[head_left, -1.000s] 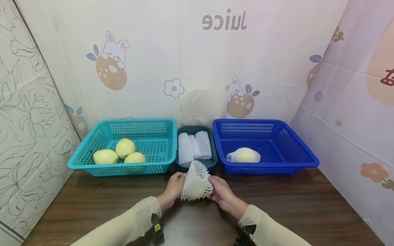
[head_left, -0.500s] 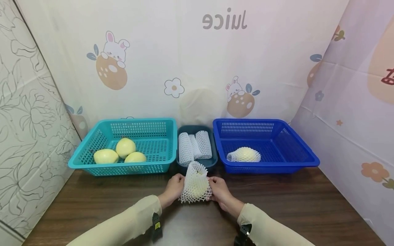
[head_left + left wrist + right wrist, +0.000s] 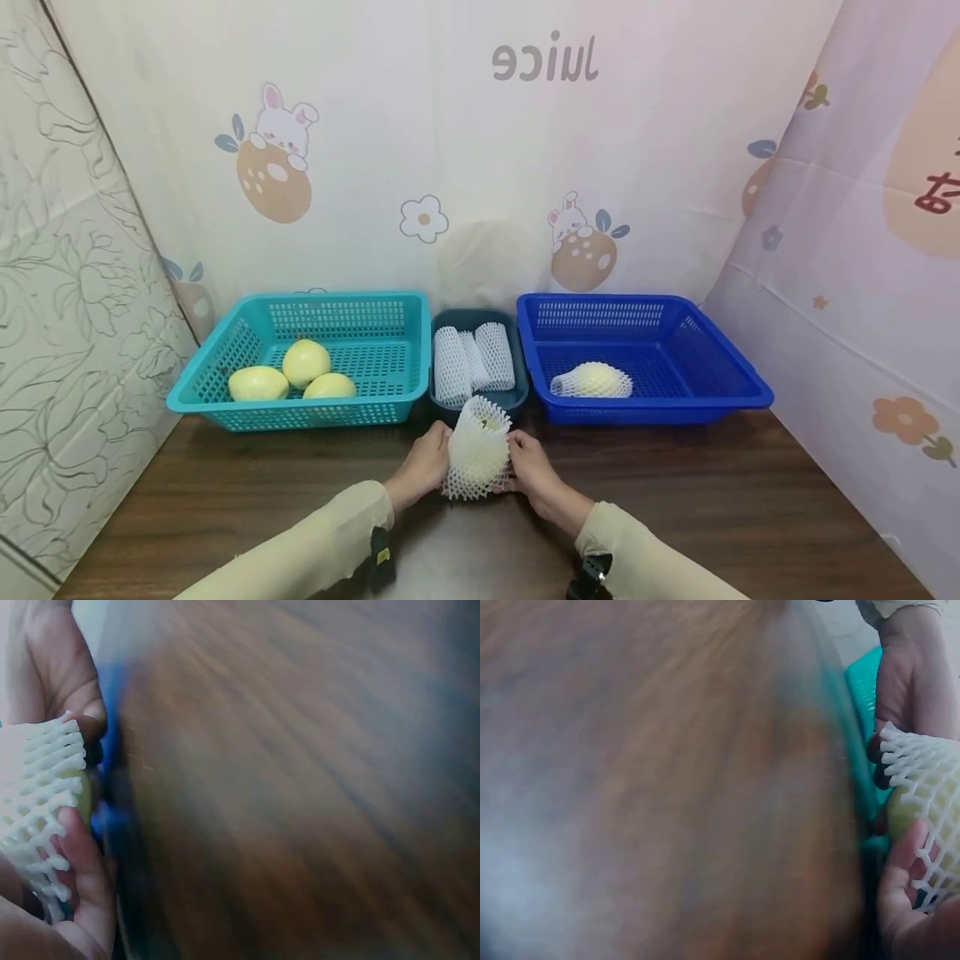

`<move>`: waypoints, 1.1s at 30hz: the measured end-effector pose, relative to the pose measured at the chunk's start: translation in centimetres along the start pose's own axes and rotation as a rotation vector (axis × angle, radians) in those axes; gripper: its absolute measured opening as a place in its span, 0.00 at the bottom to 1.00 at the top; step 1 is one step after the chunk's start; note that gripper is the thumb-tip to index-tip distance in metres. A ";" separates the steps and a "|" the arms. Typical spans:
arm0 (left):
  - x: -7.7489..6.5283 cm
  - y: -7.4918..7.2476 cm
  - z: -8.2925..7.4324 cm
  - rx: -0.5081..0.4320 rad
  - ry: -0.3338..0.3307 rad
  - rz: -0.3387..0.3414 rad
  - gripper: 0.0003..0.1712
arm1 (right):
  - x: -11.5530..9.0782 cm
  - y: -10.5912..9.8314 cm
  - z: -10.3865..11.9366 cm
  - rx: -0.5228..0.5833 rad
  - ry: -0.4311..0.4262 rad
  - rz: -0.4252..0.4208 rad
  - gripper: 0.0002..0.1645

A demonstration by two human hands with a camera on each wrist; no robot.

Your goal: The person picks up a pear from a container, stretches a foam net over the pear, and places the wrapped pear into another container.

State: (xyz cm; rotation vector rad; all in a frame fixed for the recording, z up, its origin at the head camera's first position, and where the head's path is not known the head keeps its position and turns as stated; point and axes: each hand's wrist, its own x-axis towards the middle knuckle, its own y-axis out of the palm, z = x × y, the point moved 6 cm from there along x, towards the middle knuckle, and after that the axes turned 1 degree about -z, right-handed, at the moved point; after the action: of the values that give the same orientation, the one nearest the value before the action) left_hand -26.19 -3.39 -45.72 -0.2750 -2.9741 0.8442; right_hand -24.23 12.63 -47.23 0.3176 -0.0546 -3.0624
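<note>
At the table's middle, in the head view, a white foam net [image 3: 477,471] surrounds a pale yellow fruit, whose stem end shows through the upper opening. My left hand [image 3: 422,468] grips the net's left side, and my right hand [image 3: 537,473] grips its right side. From the left wrist, the left thumb [image 3: 86,870] presses on the lattice edge, with the fruit's yellow-green skin [image 3: 85,799] just past it. In the right wrist view the right thumb [image 3: 904,862] lies at the net's edge beside bare fruit skin [image 3: 902,814]. The other fingers are mostly hidden.
A teal basket [image 3: 382,410] on the left holds three bare yellow fruits [image 3: 306,363]. Several white foam nets [image 3: 452,367] lie in a small dark tray [image 3: 517,392] behind my hands. At right, a blue basket [image 3: 660,414] holds one netted fruit [image 3: 596,381].
The net has gone from spread wide and slanted to narrower and more upright around the fruit. Its lower edge sits slightly lower. Both hands keep their hold and have come slightly closer together.
</note>
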 end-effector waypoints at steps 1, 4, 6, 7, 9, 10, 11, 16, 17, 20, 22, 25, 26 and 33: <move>-0.1 0.0 -0.1 -0.034 -0.012 0.004 0.12 | -0.1 0.1 0.1 0.011 0.008 0.009 0.12; -0.3 -0.3 -0.7 -0.144 -0.034 -0.008 0.13 | -0.2 0.4 0.6 0.038 0.033 0.049 0.11; -0.4 -0.4 -0.8 -0.236 -0.059 -0.009 0.14 | -0.2 0.6 1.0 0.058 0.045 0.076 0.08; -0.4 -0.3 -0.9 -0.279 -0.065 -0.009 0.14 | -0.2 0.7 1.3 0.068 0.044 0.083 0.08; -0.4 -0.3 -1.0 -0.346 -0.073 -0.009 0.14 | -0.2 0.8 1.7 0.086 0.037 0.088 0.07; -0.4 -0.2 -1.0 -0.378 -0.082 -0.009 0.14 | -0.1 0.9 1.9 0.095 0.034 0.084 0.07; -0.4 -0.2 -1.0 -0.411 -0.090 -0.012 0.14 | -0.2 0.9 2.2 0.105 0.027 0.079 0.07; -0.3 -0.2 -1.2 -0.498 -0.089 -0.060 0.14 | -0.3 1.3 2.8 0.160 0.002 0.042 0.10; -0.3 -0.2 -1.3 -0.512 -0.088 -0.066 0.14 | -0.3 1.3 2.9 0.167 -0.005 0.036 0.12; -0.2 0.0 -1.4 -0.564 -0.080 -0.070 0.13 | -0.2 1.4 3.0 0.182 -0.021 0.019 0.14; -0.2 0.1 -1.4 -0.599 -0.071 -0.069 0.13 | -0.1 1.4 3.0 0.189 -0.033 0.020 0.15; -0.2 0.3 -1.5 -0.644 -0.069 -0.050 0.13 | 0.0 1.4 3.1 0.202 -0.049 0.027 0.16; -0.2 0.3 -1.5 -0.658 -0.068 -0.041 0.14 | 0.0 1.4 3.1 0.207 -0.050 0.032 0.16; 0.0 0.9 -1.1 -0.812 -0.098 0.064 0.18 | 0.3 0.9 3.2 0.179 -0.018 0.123 0.09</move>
State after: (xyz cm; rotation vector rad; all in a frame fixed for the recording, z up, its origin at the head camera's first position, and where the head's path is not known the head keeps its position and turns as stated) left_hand -25.98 -2.05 -45.29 -0.3476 -3.2407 -0.4080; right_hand -25.15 11.76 -44.11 0.2844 -0.3372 -2.9437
